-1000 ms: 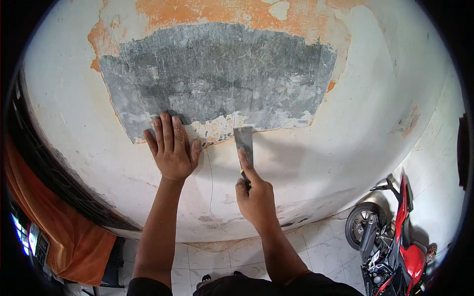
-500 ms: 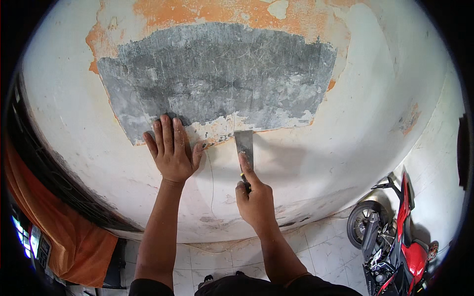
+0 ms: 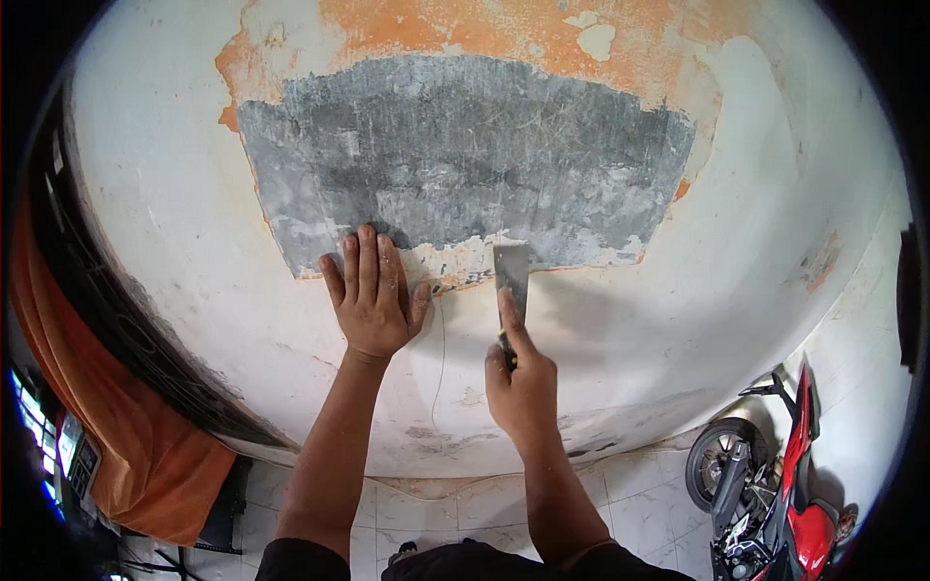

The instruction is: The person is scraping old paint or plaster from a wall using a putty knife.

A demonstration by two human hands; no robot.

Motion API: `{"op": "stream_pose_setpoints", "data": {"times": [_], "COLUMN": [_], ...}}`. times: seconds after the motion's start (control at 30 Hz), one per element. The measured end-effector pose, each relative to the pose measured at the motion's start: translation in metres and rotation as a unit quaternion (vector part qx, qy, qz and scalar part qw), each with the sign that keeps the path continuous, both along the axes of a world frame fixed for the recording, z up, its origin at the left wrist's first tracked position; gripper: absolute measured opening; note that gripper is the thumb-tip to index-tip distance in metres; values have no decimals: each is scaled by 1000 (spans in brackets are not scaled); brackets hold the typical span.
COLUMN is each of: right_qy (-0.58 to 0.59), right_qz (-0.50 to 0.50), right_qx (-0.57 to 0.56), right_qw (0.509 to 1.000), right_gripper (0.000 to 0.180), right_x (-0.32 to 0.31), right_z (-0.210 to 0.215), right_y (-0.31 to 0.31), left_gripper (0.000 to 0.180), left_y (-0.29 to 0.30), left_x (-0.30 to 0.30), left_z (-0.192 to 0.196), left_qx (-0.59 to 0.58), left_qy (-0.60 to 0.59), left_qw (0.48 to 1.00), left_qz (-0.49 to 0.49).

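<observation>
In front of me is a white wall (image 3: 620, 358) with a large patch of bare grey (image 3: 465, 155) where the paint is off. Orange paint (image 3: 426, 27) shows along the patch's upper side. My left hand (image 3: 376, 305) lies flat on the wall, fingers spread, its fingertips over the patch's lower edge. My right hand (image 3: 521, 378) grips a scraper (image 3: 511, 263) with a dark handle, index finger stretched along its flat metal blade. The blade's end meets the ragged strip of remaining paint at the patch's bottom edge. A thin crack runs down the wall between my hands.
At the lower right a red and black motorcycle (image 3: 790, 484) stands by the wall. On the left hangs an orange cloth (image 3: 160, 474) beside a dark metal grille (image 3: 126, 320). Pale tiles (image 3: 484, 504) cover the floor, and a thin cable runs along the wall's foot.
The whole view has shifted, so the wall and both hands sit further right. The scraper's blade has slid slightly up over the patch's lower edge. My left hand stays on the wall.
</observation>
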State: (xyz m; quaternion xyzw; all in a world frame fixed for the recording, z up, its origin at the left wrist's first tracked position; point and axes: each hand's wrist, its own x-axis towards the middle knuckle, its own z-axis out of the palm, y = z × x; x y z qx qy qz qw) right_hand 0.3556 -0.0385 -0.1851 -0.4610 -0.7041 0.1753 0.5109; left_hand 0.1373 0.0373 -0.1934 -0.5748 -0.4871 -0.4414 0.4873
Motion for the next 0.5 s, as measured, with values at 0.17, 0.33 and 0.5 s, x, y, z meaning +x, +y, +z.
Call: {"op": "stream_pose_setpoints", "data": {"times": [0.17,0.33,0.5], "right_qy": [24,-7,1], "right_qz": [26,25,31], "right_qx": [54,33,19], "right_qw": [998,999,999], "right_gripper": [70,71,68], "right_x": [-7,-3,-10], "right_z": [69,-10,12], "right_y": [13,1,2], "left_gripper": [73,78,77], "left_y": [-4,-6,-7], "left_x": [1,3,2], "left_z": [-2,-4,-2], "left_qx": [-23,-25,-43], "left_qy": [-10,21,25], "left_qw": [1000,999,999], "left_qz": [-1,18,17]}}
